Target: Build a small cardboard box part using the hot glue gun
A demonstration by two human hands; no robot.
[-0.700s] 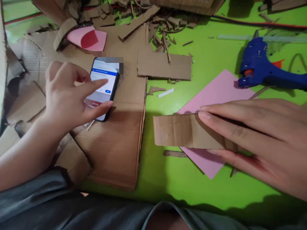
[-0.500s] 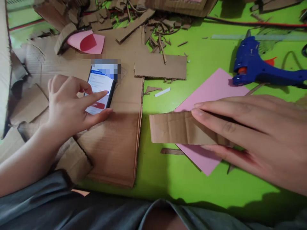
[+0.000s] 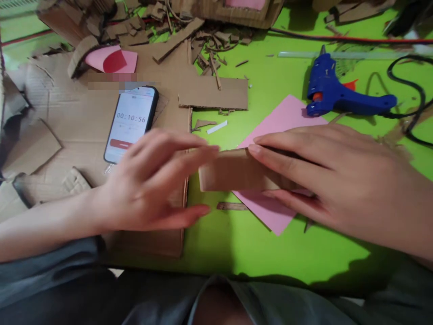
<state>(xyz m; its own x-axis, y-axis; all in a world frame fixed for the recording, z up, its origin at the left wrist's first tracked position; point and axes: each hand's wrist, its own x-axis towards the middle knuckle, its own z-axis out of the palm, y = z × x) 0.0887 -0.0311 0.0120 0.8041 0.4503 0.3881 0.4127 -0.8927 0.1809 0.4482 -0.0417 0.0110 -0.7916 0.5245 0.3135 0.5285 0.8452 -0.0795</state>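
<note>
My right hand [image 3: 333, 178] lies flat with stretched fingers on a brown cardboard strip [image 3: 233, 171], pressing it onto a pink paper sheet [image 3: 277, 122]. My left hand [image 3: 155, 180] hovers open, fingers spread and a little blurred, with its fingertips at the strip's left end. A phone [image 3: 130, 123] showing a timer lies face up on a large cardboard sheet [image 3: 84, 117] to the left, apart from both hands.
A blue glue gun [image 3: 338, 95] with a black cord lies at the right on the green table [image 3: 270, 253]. A cardboard rectangle [image 3: 213, 92] sits behind the strip. Cardboard scraps and a pink-and-red paper piece [image 3: 110, 59] crowd the back left.
My left hand has left the phone and swung right to the cardboard strip's left end. The phone screen now shows a timer. My right hand still presses the strip.
</note>
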